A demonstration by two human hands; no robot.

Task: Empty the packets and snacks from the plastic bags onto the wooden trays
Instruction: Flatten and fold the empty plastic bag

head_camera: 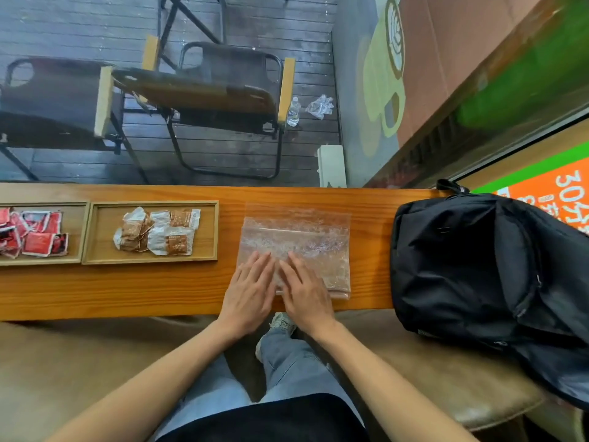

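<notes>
Flat, clear plastic bags lie stacked on the wooden counter, with nothing visible inside them. My left hand and my right hand rest palm down on the near edge of the bags, fingers spread, side by side. To the left stands a wooden tray holding several brown and white packets. Further left, a second wooden tray, cut off by the frame edge, holds several red packets.
A black backpack lies at the right end of the counter, close to the bags. Beyond the counter are folding chairs, a water bottle and crumpled plastic on the dark floor. A brown bench is under me.
</notes>
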